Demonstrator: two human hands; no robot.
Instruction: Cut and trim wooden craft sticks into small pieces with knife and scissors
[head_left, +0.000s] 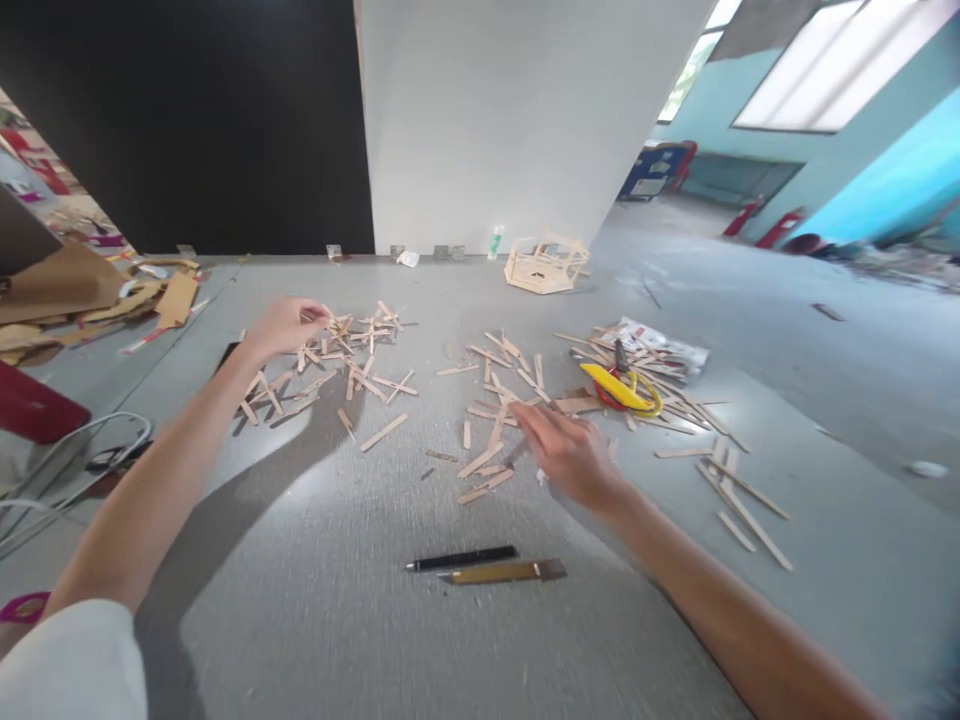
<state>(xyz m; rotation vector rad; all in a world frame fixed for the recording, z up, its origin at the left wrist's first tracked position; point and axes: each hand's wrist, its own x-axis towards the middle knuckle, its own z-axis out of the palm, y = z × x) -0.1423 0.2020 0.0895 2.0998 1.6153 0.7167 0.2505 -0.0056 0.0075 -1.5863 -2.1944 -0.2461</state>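
Observation:
My left hand (291, 322) reaches over the left pile of short wooden craft sticks (367, 330). Its thumb and fingertips are pinched together at the pile's edge; whatever they hold is too small to make out. Palm down, my right hand (574, 455) lies at the near right side of a second scatter of craft sticks (495, 420). Its fingers are stretched out, with the fingertips beside the sticks and no stick visibly gripped. Between the two scatters lies a single craft stick (384, 432).
Nearer me lie a black pen (461, 558) and a craft knife (502, 572). Yellow-handled scissors (622, 390) rest on longer sticks at right, near a plastic packet (664, 345). A wooden stick frame (546, 268) and glue tube (496, 242) stand by the back panel. Cardboard scraps (176, 300) lie left.

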